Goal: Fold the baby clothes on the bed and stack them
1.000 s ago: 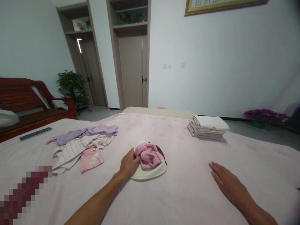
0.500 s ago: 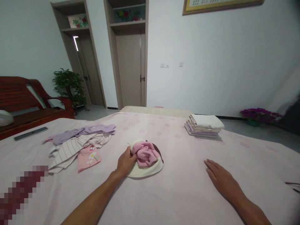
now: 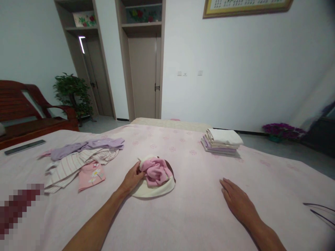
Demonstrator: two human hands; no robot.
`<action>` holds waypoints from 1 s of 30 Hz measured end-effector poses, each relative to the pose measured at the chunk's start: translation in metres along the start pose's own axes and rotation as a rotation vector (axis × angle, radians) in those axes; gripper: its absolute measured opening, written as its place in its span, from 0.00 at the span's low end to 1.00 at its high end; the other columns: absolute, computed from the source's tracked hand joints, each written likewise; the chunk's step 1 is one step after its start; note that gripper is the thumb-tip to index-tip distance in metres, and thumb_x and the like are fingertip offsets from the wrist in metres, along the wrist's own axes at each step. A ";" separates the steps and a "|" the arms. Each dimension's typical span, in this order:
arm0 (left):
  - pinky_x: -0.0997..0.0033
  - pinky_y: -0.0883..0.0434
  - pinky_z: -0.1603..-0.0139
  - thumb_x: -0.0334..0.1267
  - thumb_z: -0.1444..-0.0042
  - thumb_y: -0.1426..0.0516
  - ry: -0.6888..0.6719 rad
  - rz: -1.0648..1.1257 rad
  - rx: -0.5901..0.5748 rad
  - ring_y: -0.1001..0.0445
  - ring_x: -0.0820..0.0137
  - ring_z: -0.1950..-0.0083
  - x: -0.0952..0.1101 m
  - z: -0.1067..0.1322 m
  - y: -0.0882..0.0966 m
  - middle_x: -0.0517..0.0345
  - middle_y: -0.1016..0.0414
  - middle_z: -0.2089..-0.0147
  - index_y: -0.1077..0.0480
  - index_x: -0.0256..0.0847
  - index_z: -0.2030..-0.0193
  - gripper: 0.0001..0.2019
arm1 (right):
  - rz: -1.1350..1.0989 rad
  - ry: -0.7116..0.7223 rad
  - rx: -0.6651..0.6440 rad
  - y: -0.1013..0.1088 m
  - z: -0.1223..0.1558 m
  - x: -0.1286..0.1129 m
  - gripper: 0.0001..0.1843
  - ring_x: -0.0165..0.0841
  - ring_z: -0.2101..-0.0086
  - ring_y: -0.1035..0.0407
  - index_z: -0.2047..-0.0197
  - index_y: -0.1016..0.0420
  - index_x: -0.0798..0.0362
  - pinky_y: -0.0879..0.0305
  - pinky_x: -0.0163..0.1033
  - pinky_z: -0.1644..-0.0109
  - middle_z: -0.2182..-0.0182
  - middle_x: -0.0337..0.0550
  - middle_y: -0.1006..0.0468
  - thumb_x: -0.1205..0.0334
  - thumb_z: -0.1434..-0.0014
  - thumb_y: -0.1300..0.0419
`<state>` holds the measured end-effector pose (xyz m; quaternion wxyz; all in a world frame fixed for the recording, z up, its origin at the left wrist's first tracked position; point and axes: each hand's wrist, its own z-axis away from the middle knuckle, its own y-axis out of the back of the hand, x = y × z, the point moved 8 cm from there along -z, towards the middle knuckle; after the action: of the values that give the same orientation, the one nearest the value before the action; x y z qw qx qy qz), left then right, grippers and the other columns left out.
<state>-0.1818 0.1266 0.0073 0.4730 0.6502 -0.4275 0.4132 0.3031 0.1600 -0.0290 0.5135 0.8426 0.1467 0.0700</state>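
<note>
The left hand (image 3: pixel 131 178) has its fingers pinched on the left edge of the pink cloth (image 3: pixel 156 172). The pink cloth is a round, scrunched lump (no long side to tell). It sits just right of that hand, on a cream cloth (image 3: pixel 157 190). The right hand (image 3: pixel 235 201) lies flat and open on the bed (image 3: pixel 193 216), well off to the right, holding nothing.
</note>
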 end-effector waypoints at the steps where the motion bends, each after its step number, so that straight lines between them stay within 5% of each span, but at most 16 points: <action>1: 0.68 0.29 0.55 0.39 0.49 0.39 -0.023 0.053 -0.034 0.25 0.63 0.56 0.000 0.000 -0.003 0.53 0.22 0.58 0.29 0.37 0.52 0.17 | -0.001 0.001 0.001 0.000 0.000 0.000 0.27 0.43 0.42 0.33 0.41 0.28 0.55 0.36 0.52 0.37 0.41 0.52 0.28 0.52 0.33 0.57; 5: 0.65 0.28 0.52 0.34 0.50 0.40 -0.053 0.176 -0.114 0.24 0.62 0.56 0.001 0.002 -0.010 0.51 0.22 0.57 0.28 0.35 0.52 0.17 | -0.020 -0.004 0.000 0.003 0.003 -0.003 0.27 0.43 0.41 0.34 0.40 0.28 0.54 0.37 0.53 0.37 0.40 0.51 0.28 0.53 0.33 0.56; 12: 0.56 0.28 0.48 0.34 0.59 0.33 -0.004 0.130 -0.009 0.24 0.52 0.51 0.000 0.008 -0.002 0.46 0.20 0.55 0.24 0.33 0.53 0.23 | -0.036 -0.042 -0.031 0.010 0.008 -0.013 0.26 0.42 0.39 0.36 0.40 0.28 0.55 0.41 0.53 0.35 0.40 0.52 0.29 0.56 0.33 0.57; 17: 0.50 0.28 0.48 0.41 0.57 0.32 0.045 0.145 -0.037 0.23 0.50 0.53 -0.004 0.019 -0.004 0.46 0.19 0.58 0.21 0.32 0.55 0.22 | -0.035 -0.047 -0.054 0.011 0.009 -0.028 0.25 0.43 0.39 0.37 0.40 0.28 0.54 0.44 0.53 0.33 0.39 0.51 0.29 0.58 0.33 0.57; 30: 0.52 0.25 0.53 0.43 0.64 0.28 0.137 0.198 -0.022 0.23 0.46 0.52 0.006 0.031 0.002 0.45 0.18 0.61 0.20 0.33 0.60 0.23 | -0.201 0.031 -0.044 0.019 0.012 -0.059 0.22 0.42 0.38 0.38 0.41 0.28 0.50 0.45 0.55 0.32 0.39 0.48 0.30 0.58 0.33 0.54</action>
<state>-0.1779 0.0957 0.0069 0.4650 0.5700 -0.4609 0.4965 0.2535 0.1227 -0.0161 0.5339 0.8109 0.2371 0.0343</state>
